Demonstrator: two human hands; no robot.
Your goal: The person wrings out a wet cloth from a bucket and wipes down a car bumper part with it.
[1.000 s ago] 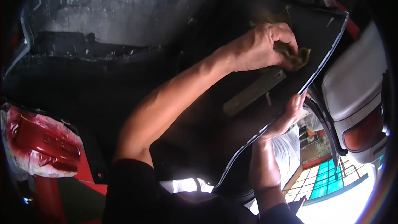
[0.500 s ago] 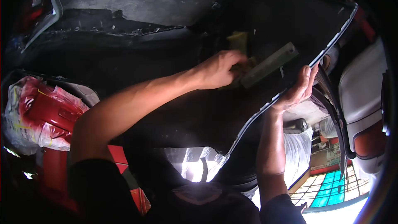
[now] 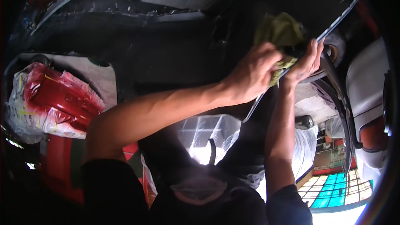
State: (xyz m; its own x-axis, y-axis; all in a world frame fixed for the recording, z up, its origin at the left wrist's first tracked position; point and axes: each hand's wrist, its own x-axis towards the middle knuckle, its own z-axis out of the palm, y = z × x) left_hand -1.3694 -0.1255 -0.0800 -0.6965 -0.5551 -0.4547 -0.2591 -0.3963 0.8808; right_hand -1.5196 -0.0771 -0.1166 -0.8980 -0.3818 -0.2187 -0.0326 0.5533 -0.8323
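A large black panel point(image 3: 179, 58), which looks like a car bumper seen from its dark side, stretches across the view in front of me. My left hand point(image 3: 254, 73) is closed on a crumpled olive-yellow cloth point(image 3: 285, 29), pressed near the panel's right side and reaching its pale edge point(image 3: 339, 18). On that same edge, just right of the cloth, my right hand point(image 3: 306, 64) grips the panel with the fingers wrapped round it. The two hands are close together. The cloth covers part of the panel's surface.
At left is a glossy red part point(image 3: 62, 98) wrapped in plastic and masking. A wheel point(image 3: 335, 52) stands behind my right hand, and a grey-and-brown vehicle part point(image 3: 366, 87) is at far right. White plastic sheeting point(image 3: 306, 141) hangs beside my right forearm.
My left hand has moved right and slightly up with the cloth, from the panel's middle to its edge. My right hand and the panel edge have shifted slightly. The greyish strip on the panel is now hidden.
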